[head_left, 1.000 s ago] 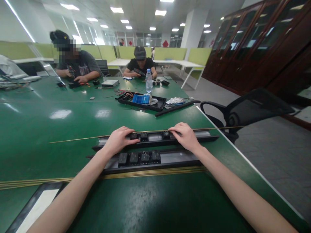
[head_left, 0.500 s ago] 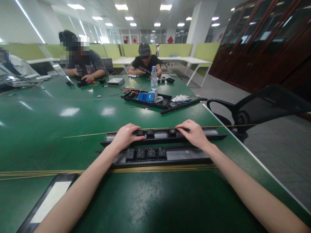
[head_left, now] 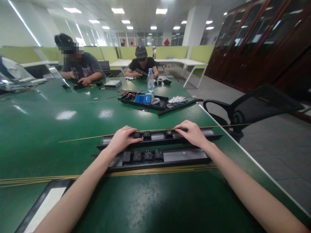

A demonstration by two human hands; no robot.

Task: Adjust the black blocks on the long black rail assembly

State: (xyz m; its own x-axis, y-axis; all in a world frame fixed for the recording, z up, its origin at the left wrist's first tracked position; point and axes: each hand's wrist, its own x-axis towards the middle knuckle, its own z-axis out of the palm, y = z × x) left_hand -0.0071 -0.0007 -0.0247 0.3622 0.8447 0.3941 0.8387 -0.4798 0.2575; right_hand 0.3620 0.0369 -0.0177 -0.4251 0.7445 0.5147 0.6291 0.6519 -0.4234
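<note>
A long thin brass rod (head_left: 82, 139) lies along the back of the farther black channel (head_left: 155, 142). My left hand (head_left: 122, 139) is closed at the channel's left part, fingertips on the rod and thumb at the front by a small black block (head_left: 136, 135). Farther right, my right hand (head_left: 191, 133) pinches the rod beside another black block (head_left: 168, 133). One more block (head_left: 147, 135) sits between the hands inside the channel. Nearer me, a second black channel (head_left: 187, 156) holds several black blocks (head_left: 137, 156) in a row.
Several brass rods (head_left: 155, 170) lie in front of the channels. A black-framed white panel (head_left: 46, 207) rests at lower left. Beyond are a black tray (head_left: 160, 103), a bottle (head_left: 150, 81) and a black strip (head_left: 179, 107). Two people work across the table; a chair (head_left: 262, 100) stands right.
The view has shifted slightly, so most things appear a little farther left. Both hands keep their places on the rod and channel.
</note>
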